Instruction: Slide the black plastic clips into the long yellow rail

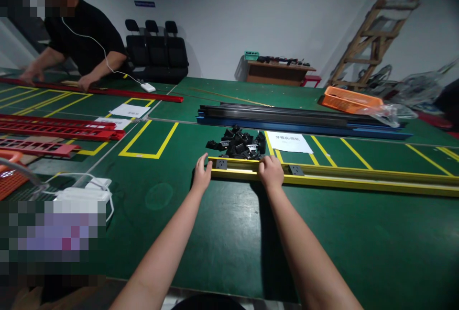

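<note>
left hand (202, 174): cupped at left end of yellow rail (340, 182), grip unclear | right hand (271, 172): grasping rail between socket modules (296, 171), apparently steadying it | rail: inward of table's (222, 233) near edge, running rightward, sockets upward, likely for access | black parts (239, 146): just beyond rail, seemingly within reach

Yellow rail (340, 176), green table (229, 224), orange basket (353, 101)

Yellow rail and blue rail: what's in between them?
A heap of black pieces and a white paper, plus yellow lines on the green table, seen in the head view.
</note>
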`<move>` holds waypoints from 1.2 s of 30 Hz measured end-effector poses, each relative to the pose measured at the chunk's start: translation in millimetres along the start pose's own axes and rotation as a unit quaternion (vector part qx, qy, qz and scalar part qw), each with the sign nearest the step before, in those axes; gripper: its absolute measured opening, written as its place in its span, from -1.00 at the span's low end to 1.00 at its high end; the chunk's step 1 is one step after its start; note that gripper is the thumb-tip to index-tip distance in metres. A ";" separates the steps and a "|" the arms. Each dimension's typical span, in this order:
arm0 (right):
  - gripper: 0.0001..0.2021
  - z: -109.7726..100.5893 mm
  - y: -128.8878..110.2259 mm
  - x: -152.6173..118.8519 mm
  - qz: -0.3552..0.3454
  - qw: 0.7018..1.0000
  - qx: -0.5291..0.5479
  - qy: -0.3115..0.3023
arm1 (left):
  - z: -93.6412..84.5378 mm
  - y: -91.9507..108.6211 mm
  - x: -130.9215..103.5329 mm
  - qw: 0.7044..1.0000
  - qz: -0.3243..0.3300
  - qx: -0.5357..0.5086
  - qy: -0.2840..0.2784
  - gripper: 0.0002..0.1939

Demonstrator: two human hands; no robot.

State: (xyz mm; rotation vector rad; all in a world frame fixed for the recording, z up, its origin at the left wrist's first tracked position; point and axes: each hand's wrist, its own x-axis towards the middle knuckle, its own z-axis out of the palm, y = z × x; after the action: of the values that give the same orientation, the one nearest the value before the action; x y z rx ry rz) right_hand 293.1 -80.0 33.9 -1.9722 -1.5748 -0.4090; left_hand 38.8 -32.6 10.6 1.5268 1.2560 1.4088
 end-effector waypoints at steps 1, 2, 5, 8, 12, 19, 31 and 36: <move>-0.91 -0.6 -2.1 0.1 0.010 1.000 0.007 0.002 | 0.5 -3.2 1.4 1.000 -0.012 0.000 -0.013 -0.60; -0.91 -1.0 -5.5 0.1 0.020 1.000 0.015 0.005 | 1.0 -6.5 2.5 0.999 -0.022 0.000 -0.023 -0.62; -0.87 -1.3 -26.0 -0.9 0.040 0.998 0.048 0.002 | 3.2 -15.3 4.4 0.999 -0.030 0.017 -0.024 -0.63; -0.83 0.5 -61.5 -4.4 0.011 0.993 0.110 -0.038 | 5.7 -21.2 5.3 0.998 -0.022 0.053 -0.019 -0.60; -0.75 6.0 -113.7 -9.3 -0.012 0.984 0.158 -0.080 | 7.1 -24.8 7.1 0.996 -0.014 0.080 -0.023 -0.58; -0.69 15.6 -150.4 -0.8 0.048 0.988 0.101 -0.105 | 7.8 -30.1 10.3 0.995 -0.013 0.099 -0.019 -0.57; -0.62 14.7 -154.1 6.0 0.027 0.993 0.034 -0.106 | 6.1 -32.5 13.4 0.994 -0.001 0.109 -0.025 -0.57; -0.57 12.8 -145.5 9.0 0.030 0.993 0.013 -0.117 | 6.1 -35.7 14.7 0.993 0.003 0.112 -0.029 -0.56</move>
State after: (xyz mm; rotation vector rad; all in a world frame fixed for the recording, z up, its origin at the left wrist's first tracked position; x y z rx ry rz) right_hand 154.3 -45.1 64.6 -2.1028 -1.6456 -0.1351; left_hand 37.0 -7.7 -19.4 1.7090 1.4125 1.2512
